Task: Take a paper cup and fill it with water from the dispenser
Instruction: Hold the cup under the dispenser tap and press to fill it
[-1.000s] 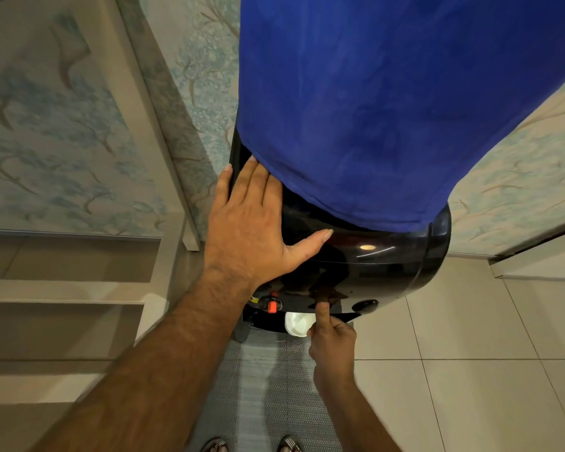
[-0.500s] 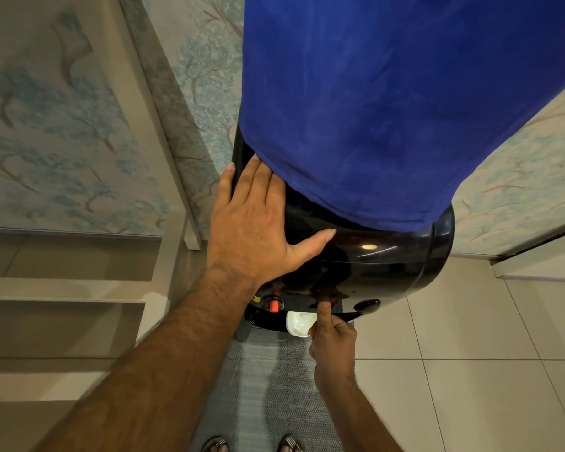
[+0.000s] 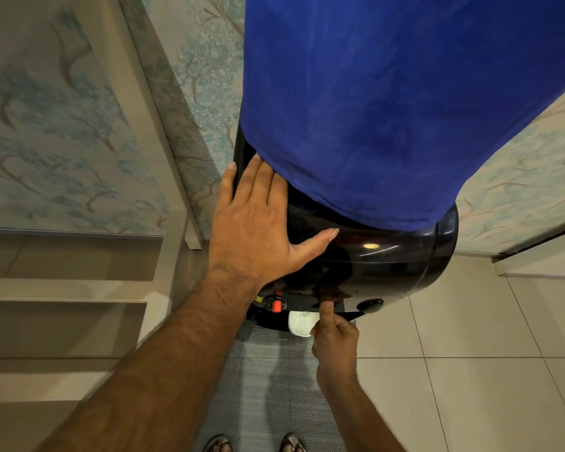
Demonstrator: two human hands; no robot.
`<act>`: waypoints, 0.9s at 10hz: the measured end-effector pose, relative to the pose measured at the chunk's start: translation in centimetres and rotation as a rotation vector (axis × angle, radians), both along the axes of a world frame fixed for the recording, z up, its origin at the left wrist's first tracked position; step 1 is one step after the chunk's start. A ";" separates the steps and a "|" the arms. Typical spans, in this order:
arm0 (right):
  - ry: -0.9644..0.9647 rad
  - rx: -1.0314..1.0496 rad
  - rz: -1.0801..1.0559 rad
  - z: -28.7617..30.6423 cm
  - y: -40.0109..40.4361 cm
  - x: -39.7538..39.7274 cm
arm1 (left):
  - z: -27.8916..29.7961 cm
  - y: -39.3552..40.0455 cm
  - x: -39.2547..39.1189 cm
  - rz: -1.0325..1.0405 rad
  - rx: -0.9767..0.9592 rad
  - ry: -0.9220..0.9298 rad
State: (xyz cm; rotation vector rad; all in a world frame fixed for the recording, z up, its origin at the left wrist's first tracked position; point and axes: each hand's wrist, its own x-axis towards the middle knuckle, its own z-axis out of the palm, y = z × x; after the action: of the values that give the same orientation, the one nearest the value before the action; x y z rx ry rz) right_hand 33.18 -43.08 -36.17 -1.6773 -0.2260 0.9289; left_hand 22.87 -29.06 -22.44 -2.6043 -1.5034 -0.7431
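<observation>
A black water dispenser (image 3: 388, 262) stands against the wall, its bottle draped in a blue cloth (image 3: 388, 102). My left hand (image 3: 255, 223) lies flat on the dispenser's top at the left, fingers spread, holding nothing. Lower down, my right hand (image 3: 335, 334) has its index finger stretched up against the middle tap, with the other fingers curled in. A white paper cup (image 3: 300, 322) sits under that tap, just left of my right thumb; its lower part is hidden. A red tap (image 3: 276, 305) is to the left and a dark tap (image 3: 371, 304) to the right.
A grey mat (image 3: 274, 386) lies on the tiled floor (image 3: 470, 370) in front of the dispenser, and my sandalled feet (image 3: 255, 445) stand on it. Beige shelves (image 3: 69, 288) and a post are at the left. Patterned wallpaper (image 3: 62, 141) covers the walls behind.
</observation>
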 end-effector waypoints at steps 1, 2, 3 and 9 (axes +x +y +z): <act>0.001 0.013 0.002 0.1 0.0 -0.1 | 0.0 0.0 0.0 -0.003 -0.007 0.003; -0.003 0.024 0.001 0.2 0.0 -0.1 | 0.0 0.0 0.0 -0.003 -0.011 0.001; -0.008 0.013 -0.003 0.3 0.1 0.0 | 0.0 0.0 0.0 -0.004 -0.011 0.009; 0.000 0.023 0.014 -0.1 -0.1 0.0 | 0.0 -0.1 0.0 0.000 -0.002 0.009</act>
State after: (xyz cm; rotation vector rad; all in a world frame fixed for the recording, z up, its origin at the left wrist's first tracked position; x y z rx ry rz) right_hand 33.19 -43.21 -36.25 -1.6569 -0.2481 0.9334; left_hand 22.88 -29.14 -22.39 -2.6059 -1.5026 -0.7285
